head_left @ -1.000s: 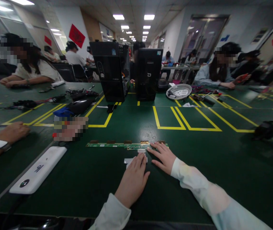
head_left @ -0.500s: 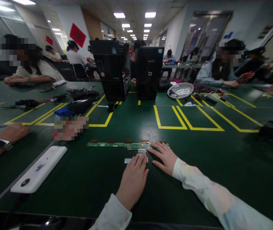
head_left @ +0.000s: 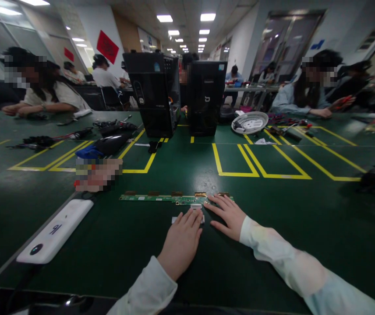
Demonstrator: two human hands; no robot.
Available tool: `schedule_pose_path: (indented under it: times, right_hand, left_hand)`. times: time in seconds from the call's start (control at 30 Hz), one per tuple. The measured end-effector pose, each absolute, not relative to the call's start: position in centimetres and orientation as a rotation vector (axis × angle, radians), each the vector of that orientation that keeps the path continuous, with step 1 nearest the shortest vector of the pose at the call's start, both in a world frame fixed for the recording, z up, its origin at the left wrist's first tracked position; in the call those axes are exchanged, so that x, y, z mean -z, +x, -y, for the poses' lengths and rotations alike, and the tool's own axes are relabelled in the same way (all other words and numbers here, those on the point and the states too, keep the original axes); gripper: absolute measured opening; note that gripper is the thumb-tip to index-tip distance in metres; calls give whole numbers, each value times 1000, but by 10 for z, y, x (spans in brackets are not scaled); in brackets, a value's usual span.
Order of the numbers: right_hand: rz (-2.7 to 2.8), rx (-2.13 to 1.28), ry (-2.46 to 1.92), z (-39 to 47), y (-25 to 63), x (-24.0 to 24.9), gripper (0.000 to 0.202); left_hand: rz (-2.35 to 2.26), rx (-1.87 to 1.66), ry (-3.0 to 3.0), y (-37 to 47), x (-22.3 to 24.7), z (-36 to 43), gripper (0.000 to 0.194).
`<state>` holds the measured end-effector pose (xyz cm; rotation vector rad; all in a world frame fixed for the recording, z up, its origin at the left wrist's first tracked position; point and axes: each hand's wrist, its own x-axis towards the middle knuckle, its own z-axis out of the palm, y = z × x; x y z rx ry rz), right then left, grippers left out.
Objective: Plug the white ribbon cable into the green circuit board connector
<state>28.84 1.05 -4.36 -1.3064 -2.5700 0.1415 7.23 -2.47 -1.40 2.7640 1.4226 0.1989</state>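
Note:
A long, narrow green circuit board (head_left: 151,198) lies across the dark green table, with copper-coloured tabs along its far edge. My right hand (head_left: 226,215) rests with fingers spread over the board's right end. Just nearer to me, my left hand (head_left: 182,238) lies flat, its fingertips over a small whitish piece (head_left: 174,219) that shows only at its edges. A white connector (head_left: 196,206) at the board's near edge sits just beyond the left fingertips. Neither hand is wrapped round anything.
A white device (head_left: 56,229) lies at the left. Two black computer towers (head_left: 156,96) (head_left: 206,98) stand ahead. A white basket (head_left: 249,123) and cables (head_left: 39,139) lie farther back. Yellow tape (head_left: 238,174) marks the table (head_left: 273,210). People sit at both sides.
The other person's hand with a watch has gone from the left edge. My left hand has shifted slightly left, covering more of the whitish piece. My right hand is nearly unchanged.

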Motion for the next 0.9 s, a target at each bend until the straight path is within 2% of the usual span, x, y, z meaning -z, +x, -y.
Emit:
schedule_pose_path:
  times: [0.57,0.9]
  right_hand:
    - [2567,-163,-1282,-11,290,43,53]
    - [2578,-169,-1278,-11,291,42,54]
  left_hand:
    - [-1382,-155,2759,67,14,20,44]
    - [-1388,-299,2782,73,18,22,41]
